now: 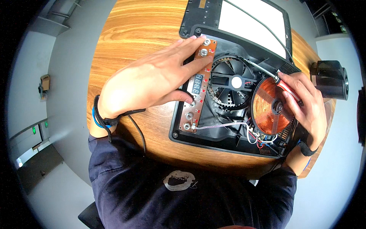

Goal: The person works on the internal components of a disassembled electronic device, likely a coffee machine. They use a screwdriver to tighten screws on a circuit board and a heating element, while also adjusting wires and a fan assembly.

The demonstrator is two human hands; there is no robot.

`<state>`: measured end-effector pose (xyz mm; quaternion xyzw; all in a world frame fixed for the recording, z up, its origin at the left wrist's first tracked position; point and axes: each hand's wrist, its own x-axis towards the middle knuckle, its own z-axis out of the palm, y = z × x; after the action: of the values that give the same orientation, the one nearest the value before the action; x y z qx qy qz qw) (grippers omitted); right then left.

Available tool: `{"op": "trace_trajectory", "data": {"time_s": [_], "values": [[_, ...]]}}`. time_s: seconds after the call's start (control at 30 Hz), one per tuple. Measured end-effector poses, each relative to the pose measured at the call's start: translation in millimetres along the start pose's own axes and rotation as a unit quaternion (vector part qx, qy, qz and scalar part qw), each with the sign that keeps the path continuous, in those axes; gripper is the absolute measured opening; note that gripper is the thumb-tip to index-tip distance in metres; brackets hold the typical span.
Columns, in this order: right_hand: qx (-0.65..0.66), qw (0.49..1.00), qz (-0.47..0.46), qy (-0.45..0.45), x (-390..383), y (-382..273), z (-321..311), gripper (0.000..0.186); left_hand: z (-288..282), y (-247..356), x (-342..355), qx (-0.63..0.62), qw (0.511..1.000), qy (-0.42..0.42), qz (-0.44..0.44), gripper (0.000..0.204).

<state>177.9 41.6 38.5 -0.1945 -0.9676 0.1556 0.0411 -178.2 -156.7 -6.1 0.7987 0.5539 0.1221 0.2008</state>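
An open appliance housing (pixel 236 142) holds a black fan (pixel 226 73), a copper coil (pixel 267 110) and wires. A brown circuit board (pixel 193 110) with a digit display and round metal pieces lies along its left side. My left hand (pixel 150 80) rests over that board, fingers stretched out on its upper part and thumb near the lower middle. My right hand (pixel 307 107) grips a red-handled screwdriver (pixel 285 87) above the coil; the shaft slants up-left toward the fan's upper rim, where its tip is hard to make out.
Behind the housing lies a black panel (pixel 194 17) with a white plate and a cable across it. A black cylindrical object (pixel 328 80) stands at the right edge of the wooden table (pixel 126 26). A loose dark cord (pixel 141 137) runs below my left wrist.
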Motion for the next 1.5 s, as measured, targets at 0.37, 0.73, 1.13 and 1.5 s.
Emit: {"op": "trace_trajectory", "data": {"time_s": [0.37, 0.73, 1.13, 1.5], "values": [[0.001, 1.0, 0.001, 0.004, 0.6, -0.4, -1.0, 0.04, -1.6, 0.7, 1.8, 0.025, 0.999, -0.019, -0.023, 0.1], [0.02, 0.999, 0.02, -0.024, -1.6, 1.6, -1.6, 0.046, -0.6, -3.7, -0.1, 0.049, 0.998, -0.021, -0.02, 0.098], [0.007, 1.0, 0.001, -0.006, 1.0, -2.8, -3.3, 0.044, 0.1, -2.5, -1.0, 0.053, 0.998, 0.002, -0.017, 0.092], [-0.027, 0.999, -0.001, 0.024, 10.8, -10.2, -7.9, 0.046, 10.1, -19.1, 0.1, 0.012, 1.0, 0.01, 0.016, 0.097]]}}
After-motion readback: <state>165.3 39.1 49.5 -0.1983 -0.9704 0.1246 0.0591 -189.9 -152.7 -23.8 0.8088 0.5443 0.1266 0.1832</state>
